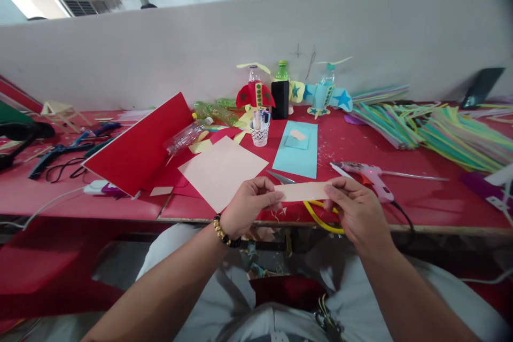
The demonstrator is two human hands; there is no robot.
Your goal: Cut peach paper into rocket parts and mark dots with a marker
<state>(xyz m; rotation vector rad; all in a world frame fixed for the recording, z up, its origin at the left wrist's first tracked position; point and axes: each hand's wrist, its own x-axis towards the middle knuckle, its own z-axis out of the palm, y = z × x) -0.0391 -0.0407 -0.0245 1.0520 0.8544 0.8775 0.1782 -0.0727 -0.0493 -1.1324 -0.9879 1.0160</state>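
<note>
Between my two hands a strip of pale peach paper is stretched level above the table's front edge. My left hand pinches its left end, and my right hand pinches the right end. Under the strip lie scissors with yellow handles, partly hidden by the paper and my right hand. A large sheet of peach paper is just beyond my left hand. Further back, a light blue sheet carries smaller blue and peach pieces. A pink glue gun rests beyond my right hand.
A patterned cup of pens stands mid-table. Behind it are a red bottle plane, a blue bottle plane and a black box. A red board leans at left. Bundles of coloured strips lie at right.
</note>
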